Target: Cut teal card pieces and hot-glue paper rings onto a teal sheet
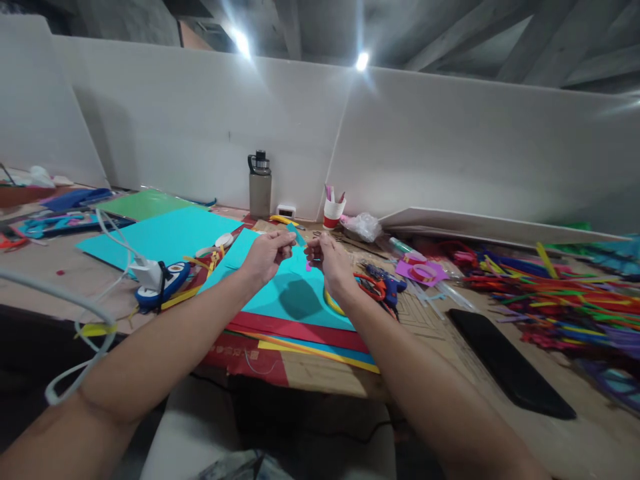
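Fingers (284,248) of our left hand (265,257) pinch shut on a small teal paper piece (296,235); it sticks up between both hands, raised above the desk (590,427). Right hand (327,259) sits just beside it at 3 o'clock, fingers curled closed, a tiny pink scrap (309,266) showing at its fingertips; we can't tell if it also touches the teal piece. Both forearms stretch forward, converging at frame centre.

Under the hands: teal sheet (295,293) on top of red and yellow sheets, stack overhanging toward the near desk edge at 6 o'clock. Open room only between the hands and that edge, plus bare desk at 4 o'clock.

Around:
- 9 o'clock of left hand: white charger (149,273) with white cable, blue tape dispenser (167,283), larger teal sheet (160,237) and green sheet (143,203) behind.
- 3 o'clock of right hand: red-handled scissors (371,285), blue glue gun (386,280), purple paper with ring (423,271).
- 4 o'clock: black phone (507,363) flat on the desk.
- Far right: dense pile of coloured strips (560,300).
- 12 o'clock: grey bottle (260,185), red-and-white cup (333,212) with pens, crumpled plastic bag (364,227), all near the white partition (450,147) closing off the back.
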Tool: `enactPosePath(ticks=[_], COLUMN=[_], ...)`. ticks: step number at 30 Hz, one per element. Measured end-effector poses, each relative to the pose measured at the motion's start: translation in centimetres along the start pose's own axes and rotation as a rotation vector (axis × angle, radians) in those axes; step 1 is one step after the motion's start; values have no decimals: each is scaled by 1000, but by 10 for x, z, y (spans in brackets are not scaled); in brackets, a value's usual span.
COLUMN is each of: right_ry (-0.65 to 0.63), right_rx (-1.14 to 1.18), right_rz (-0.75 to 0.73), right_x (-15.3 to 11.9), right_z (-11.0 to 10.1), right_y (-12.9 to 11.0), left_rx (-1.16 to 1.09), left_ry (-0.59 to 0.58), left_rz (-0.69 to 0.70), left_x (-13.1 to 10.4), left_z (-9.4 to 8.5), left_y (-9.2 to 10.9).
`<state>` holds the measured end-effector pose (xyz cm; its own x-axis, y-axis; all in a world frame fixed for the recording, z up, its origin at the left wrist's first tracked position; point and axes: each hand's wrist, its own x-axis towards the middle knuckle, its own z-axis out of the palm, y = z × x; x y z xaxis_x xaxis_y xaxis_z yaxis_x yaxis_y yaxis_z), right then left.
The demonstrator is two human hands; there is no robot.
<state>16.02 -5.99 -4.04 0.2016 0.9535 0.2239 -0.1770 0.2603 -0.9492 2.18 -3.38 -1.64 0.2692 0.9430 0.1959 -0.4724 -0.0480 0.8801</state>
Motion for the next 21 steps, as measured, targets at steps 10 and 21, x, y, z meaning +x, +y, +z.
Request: enactPosePath(ticks=[10,21], right_ry=[-89,37], right_rx=[-241,-346], right_rz=[-154,-303], right_x=[-9,-15], right_z=[7,9], right_y=[-2,2], left_rx=[57,-201], left_ry=[-27,1], left_rz=[23,-83], left_x=[2,0], left_z=[-2,4], left_y=[-9,-15])
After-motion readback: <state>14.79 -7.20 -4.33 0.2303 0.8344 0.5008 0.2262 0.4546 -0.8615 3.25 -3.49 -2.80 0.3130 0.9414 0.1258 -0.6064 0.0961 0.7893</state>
